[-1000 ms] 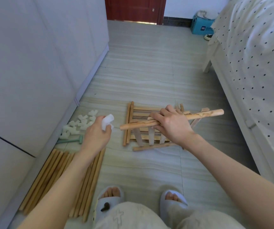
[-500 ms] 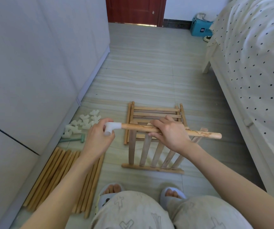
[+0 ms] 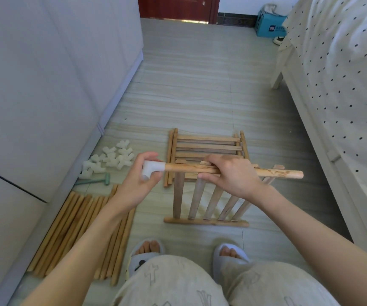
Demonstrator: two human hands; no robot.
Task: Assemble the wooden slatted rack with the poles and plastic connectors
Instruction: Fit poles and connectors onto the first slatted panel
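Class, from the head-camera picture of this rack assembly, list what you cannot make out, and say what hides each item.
- How far the pole sits inside the white connector: the left hand wraps the joint.
- Upper ends of the leaning slat panel: behind the right hand and pole.
- Near ends of the pole bundle: covered by the left forearm.
- Print on the blue box: too small.

Both bare forearms reach forward over the knees, held at about the same height. The left hand (image 3: 137, 181) has its fingers curled round a white plastic elbow connector (image 3: 152, 169), thumb on top. The right hand (image 3: 233, 175) lies knuckles-up, fingers and thumb wrapped round a round light-wood pole (image 3: 279, 173) held level; its left end sits in the connector. Both wrists are nearly straight.
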